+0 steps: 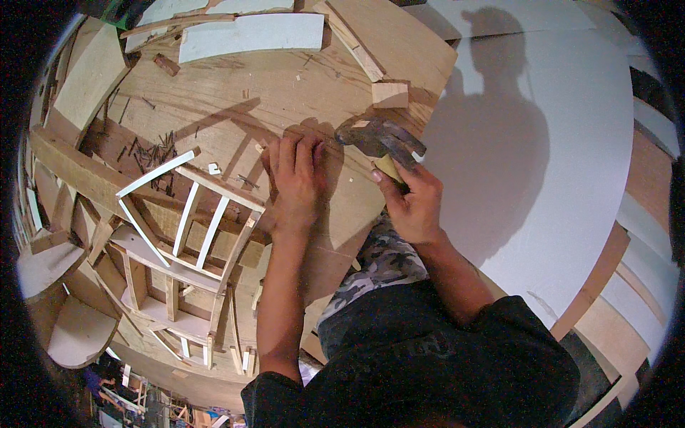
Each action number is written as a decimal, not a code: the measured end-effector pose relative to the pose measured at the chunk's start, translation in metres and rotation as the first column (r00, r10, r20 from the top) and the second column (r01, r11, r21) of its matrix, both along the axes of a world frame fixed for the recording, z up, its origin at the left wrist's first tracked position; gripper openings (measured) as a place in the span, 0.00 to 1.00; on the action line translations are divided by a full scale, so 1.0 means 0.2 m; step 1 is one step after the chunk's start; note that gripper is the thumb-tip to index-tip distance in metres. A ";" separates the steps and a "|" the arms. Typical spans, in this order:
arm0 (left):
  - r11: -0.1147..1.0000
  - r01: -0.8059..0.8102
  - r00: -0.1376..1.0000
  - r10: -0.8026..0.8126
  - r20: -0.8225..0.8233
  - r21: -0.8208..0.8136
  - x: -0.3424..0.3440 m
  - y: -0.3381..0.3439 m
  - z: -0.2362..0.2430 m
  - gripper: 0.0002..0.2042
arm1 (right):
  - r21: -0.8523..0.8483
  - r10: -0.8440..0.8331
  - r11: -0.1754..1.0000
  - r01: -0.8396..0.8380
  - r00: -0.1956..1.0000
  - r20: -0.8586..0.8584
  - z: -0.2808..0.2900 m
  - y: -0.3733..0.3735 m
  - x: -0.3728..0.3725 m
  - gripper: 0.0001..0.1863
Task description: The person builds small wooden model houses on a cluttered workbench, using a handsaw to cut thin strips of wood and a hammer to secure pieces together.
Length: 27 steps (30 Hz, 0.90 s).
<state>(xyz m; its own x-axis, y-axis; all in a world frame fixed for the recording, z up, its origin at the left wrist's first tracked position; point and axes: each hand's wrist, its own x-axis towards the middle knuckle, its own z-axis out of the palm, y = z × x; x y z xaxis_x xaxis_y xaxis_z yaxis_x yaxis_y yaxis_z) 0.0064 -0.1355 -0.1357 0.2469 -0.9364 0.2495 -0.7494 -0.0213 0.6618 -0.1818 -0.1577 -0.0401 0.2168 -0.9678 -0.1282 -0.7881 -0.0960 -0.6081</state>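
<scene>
The right hand (417, 203) has its fingers wrapped round the hammer (374, 139) near the edge of the surface (221, 85). The head's long axis runs left-right, face toward the left hand (294, 178), claw rightward; whether the left fingers grip anything, I cannot tell.

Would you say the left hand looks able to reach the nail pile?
Probably yes: mostly flat board lies between the left hand and the nails, though the wooden frame juts close.
</scene>
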 end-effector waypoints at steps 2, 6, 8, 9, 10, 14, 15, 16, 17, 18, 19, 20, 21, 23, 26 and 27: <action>0.999 -0.025 1.000 0.025 0.004 0.030 0.00 0.01 0.00 0.12 | -0.022 -0.006 1.000 0.008 0.997 0.075 -0.01 0.00 0.02 0.19; 0.999 -0.006 0.998 0.010 -0.066 0.051 0.00 0.02 0.02 0.14 | 0.042 -0.012 0.999 0.009 0.997 0.073 -0.01 0.00 0.02 0.20; 0.998 -0.011 0.995 0.017 -0.102 0.058 0.00 0.02 0.03 0.13 | -0.008 0.016 1.000 -0.016 0.999 0.040 -0.02 0.00 0.02 0.20; 0.998 -0.012 0.995 0.018 -0.101 0.058 0.00 0.02 0.04 0.13 | -0.007 0.017 1.000 -0.017 0.999 0.041 -0.02 0.00 0.02 0.20; 0.999 -0.031 0.996 0.034 -0.085 0.037 -0.01 0.01 0.04 0.13 | 0.006 -0.003 1.000 0.003 0.998 0.061 -0.01 0.00 0.03 0.20; 0.994 -0.078 0.991 0.069 -0.118 -0.072 -0.01 -0.01 0.04 0.15 | -0.017 -0.020 1.000 0.022 0.996 0.090 -0.02 0.00 0.03 0.20; 0.994 -0.080 0.990 0.071 -0.119 -0.072 -0.01 -0.02 0.04 0.15 | -0.017 -0.019 1.000 0.020 0.996 0.089 -0.02 -0.01 0.03 0.20; 0.994 -0.065 0.992 0.054 -0.112 -0.093 -0.01 -0.02 0.03 0.15 | 0.011 -0.030 1.000 0.029 0.996 0.080 -0.01 -0.01 0.03 0.20; 0.992 -0.050 0.994 0.038 -0.106 -0.113 0.00 -0.01 0.03 0.16 | 0.039 -0.041 0.999 0.038 0.997 0.071 0.00 -0.01 0.03 0.20; 0.992 -0.052 0.994 0.040 -0.106 -0.112 0.00 -0.01 0.02 0.16 | 0.040 -0.038 0.999 0.036 0.997 0.071 0.00 -0.02 0.04 0.20; 0.995 -0.036 0.993 0.026 -0.118 -0.089 0.01 0.00 0.02 0.16 | 0.028 -0.038 0.999 0.036 0.996 0.086 0.00 -0.02 0.04 0.20; 0.998 -0.020 0.992 0.012 -0.129 -0.066 0.01 0.00 0.01 0.16 | 0.015 -0.037 0.999 0.036 0.994 0.102 0.00 -0.03 0.04 0.20; 0.998 -0.022 0.991 0.013 -0.130 -0.066 0.00 0.00 0.01 0.16 | 0.015 -0.035 0.999 0.034 0.994 0.101 -0.01 -0.03 0.04 0.20; 1.000 -0.019 0.995 0.019 -0.100 0.008 0.00 0.00 0.01 0.16 | 0.015 -0.031 0.999 0.030 0.993 0.113 -0.02 -0.03 0.03 0.20; 0.998 -0.030 0.996 0.034 -0.083 0.053 0.00 -0.01 0.03 0.15 | 0.010 -0.017 1.000 0.017 0.998 0.064 -0.01 -0.04 0.04 0.19; 0.998 -0.031 0.996 0.035 -0.084 0.053 0.00 -0.01 0.02 0.15 | 0.010 -0.017 1.000 0.016 0.998 0.063 -0.01 -0.04 0.04 0.19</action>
